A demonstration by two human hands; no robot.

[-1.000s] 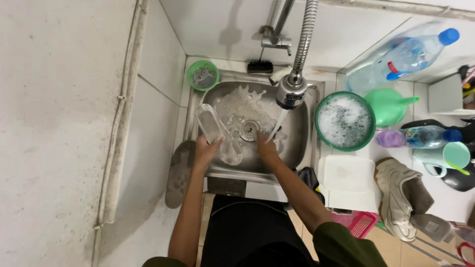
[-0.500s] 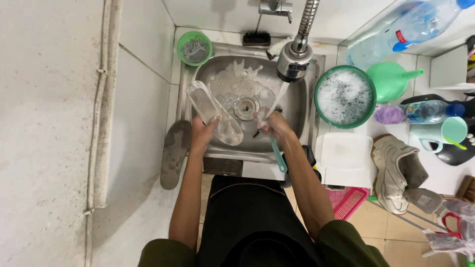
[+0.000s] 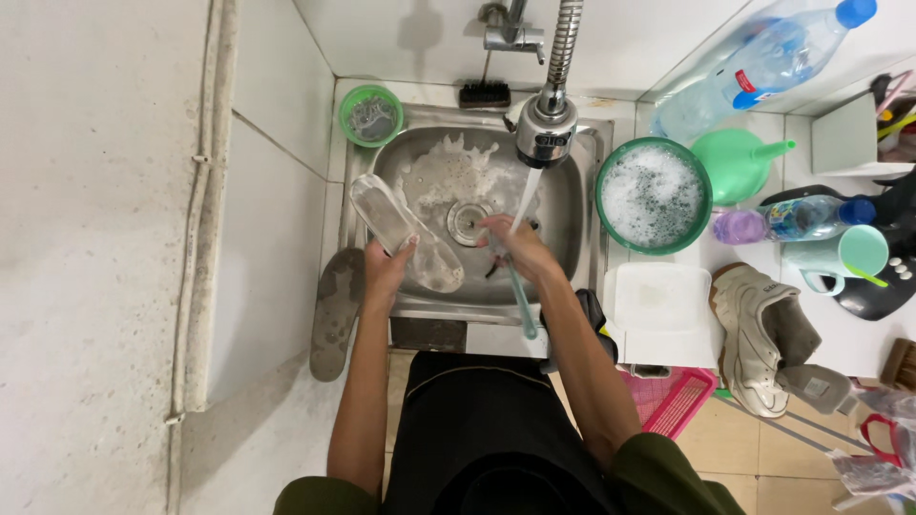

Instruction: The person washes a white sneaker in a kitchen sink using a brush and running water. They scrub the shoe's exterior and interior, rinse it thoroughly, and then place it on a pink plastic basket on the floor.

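My left hand (image 3: 385, 270) grips a grey shoe insole (image 3: 405, 234) and holds it slanted over the left side of the steel sink (image 3: 582, 215). My right hand (image 3: 515, 248) holds a teal-handled brush (image 3: 521, 303) under the stream of water from the tap head (image 3: 545, 133); the handle points back toward me. Soap foam lies on the sink floor near the drain (image 3: 468, 221).
A green basin of suds (image 3: 654, 195) stands right of the sink, with a green funnel (image 3: 739, 164), plastic bottles (image 3: 754, 72) and a white container (image 3: 658, 310) nearby. A worn sneaker (image 3: 759, 334) lies at the right. Another insole (image 3: 334, 310) rests on the left ledge. A small green bowl (image 3: 370, 114) is at the back left.
My right hand has picked up the brush and brought it under the running water. The left hand has lifted the insole a little toward the sink's left side.
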